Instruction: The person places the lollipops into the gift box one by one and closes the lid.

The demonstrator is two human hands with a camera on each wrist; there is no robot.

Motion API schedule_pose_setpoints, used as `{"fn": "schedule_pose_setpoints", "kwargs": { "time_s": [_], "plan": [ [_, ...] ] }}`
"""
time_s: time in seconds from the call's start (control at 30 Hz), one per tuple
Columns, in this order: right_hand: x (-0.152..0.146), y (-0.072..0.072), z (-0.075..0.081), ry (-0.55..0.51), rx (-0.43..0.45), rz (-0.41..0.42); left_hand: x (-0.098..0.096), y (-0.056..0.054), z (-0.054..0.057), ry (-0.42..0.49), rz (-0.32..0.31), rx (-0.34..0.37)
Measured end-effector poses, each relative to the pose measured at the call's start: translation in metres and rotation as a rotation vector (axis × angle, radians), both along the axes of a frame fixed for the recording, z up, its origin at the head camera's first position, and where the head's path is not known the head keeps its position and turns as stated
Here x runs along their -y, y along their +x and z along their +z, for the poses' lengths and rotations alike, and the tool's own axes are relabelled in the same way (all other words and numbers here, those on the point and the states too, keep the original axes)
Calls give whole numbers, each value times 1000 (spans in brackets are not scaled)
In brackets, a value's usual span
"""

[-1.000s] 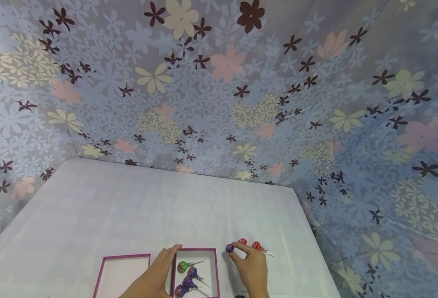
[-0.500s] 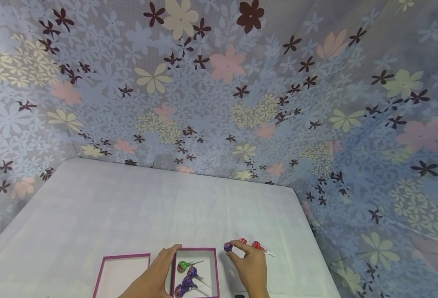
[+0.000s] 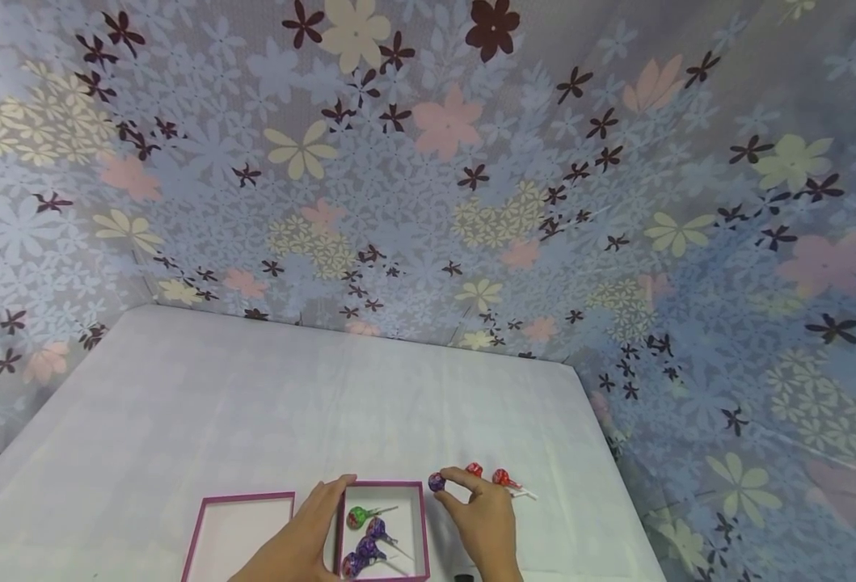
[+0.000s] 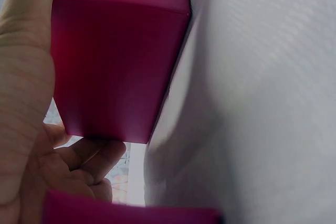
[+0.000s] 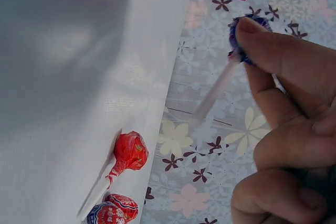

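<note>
My right hand (image 3: 482,517) pinches a purple-wrapped lollipop (image 3: 436,482) by its candy head between thumb and fingers. It is held just right of the pink-rimmed white box (image 3: 424,525). In the right wrist view the lollipop's (image 5: 234,40) white stick points down and left. With the thumb at one end and fingers at the other, my left hand (image 3: 300,533) grips the box along its left side; the box's magenta wall (image 4: 113,66) fills much of the left wrist view. Inside lie a green lollipop (image 3: 357,517) and several purple ones (image 3: 367,550).
Left of my left hand stands a second pink-rimmed box (image 3: 247,497). Red lollipops (image 3: 501,477) lie on the white-covered table (image 3: 326,396) beyond my right hand. A small dark object (image 3: 464,578) shows at the bottom edge. Flowered cloth (image 3: 413,202) hangs behind.
My right hand has moved left with the purple lollipop, closer to the box's right rim. The left hand stays at the box.
</note>
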State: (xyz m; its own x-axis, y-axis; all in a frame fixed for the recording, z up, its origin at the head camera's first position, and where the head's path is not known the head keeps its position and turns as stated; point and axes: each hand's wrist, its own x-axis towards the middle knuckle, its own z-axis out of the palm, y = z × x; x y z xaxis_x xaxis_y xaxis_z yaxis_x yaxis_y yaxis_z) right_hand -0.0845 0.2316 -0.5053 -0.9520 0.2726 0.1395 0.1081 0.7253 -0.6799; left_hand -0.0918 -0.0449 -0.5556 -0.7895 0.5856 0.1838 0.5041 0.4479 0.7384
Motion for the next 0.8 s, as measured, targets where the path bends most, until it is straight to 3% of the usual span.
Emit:
{"fn": "schedule_pose_setpoints", "kwargs": {
  "time_s": [0.3,0.63,0.8],
  "plan": [
    [1,0,-4,-21,-50,80,0,-1,-2,24,-16,57],
    [3,3,-1,-15,-102,127,0,-1,-1,14,-8,27],
    [5,4,0,-21,-87,134,1,0,-1,44,-37,67]
  ]
}}
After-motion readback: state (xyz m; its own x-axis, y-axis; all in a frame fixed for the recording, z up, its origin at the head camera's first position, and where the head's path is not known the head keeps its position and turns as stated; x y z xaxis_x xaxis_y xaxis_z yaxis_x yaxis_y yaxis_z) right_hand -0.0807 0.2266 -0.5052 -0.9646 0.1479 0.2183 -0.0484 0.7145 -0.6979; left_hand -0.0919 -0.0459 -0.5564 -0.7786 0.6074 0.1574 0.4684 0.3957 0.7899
